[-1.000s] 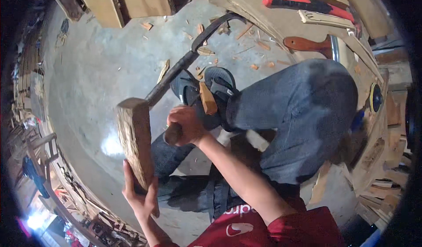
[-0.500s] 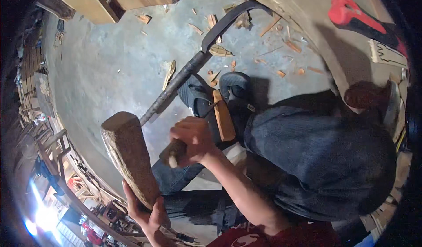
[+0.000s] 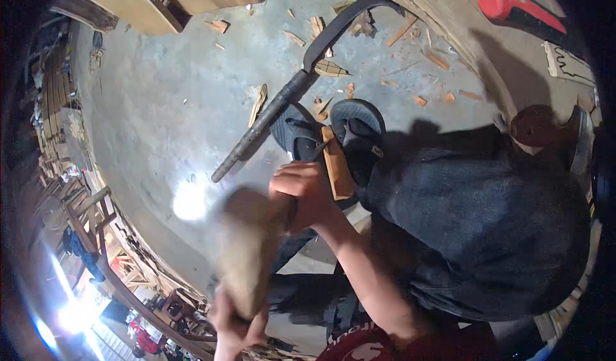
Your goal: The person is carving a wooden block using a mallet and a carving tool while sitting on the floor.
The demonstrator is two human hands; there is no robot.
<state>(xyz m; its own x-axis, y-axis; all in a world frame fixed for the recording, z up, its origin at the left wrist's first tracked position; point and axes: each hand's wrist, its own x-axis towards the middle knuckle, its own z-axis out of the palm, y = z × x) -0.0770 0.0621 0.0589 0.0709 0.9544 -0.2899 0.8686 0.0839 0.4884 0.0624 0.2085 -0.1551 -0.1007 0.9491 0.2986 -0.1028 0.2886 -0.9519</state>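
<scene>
My left hand is wrapped round the narrow lower end of a thick wooden club, smeared by motion. The club's broad upper part lies against or just beside my closed right hand; contact cannot be made out. That right fist grips a wooden-handled tool, its handle now mostly hidden behind the club and its working end unclear. Just beyond the fist, a reddish-brown piece of wood sits between my sandalled feet. A long-handled sickle with a dark curved blade lies on the floor ahead.
Wood chips are scattered over the concrete floor. At upper right, a red-and-black handled tool rests on a wooden surface. Boards stand at upper left, with a wooden frame along the left side.
The club has swung right, from apart to right up by my right fist, and now covers the tool's handle. My right hand keeps its grip. The whole view has shifted slightly.
</scene>
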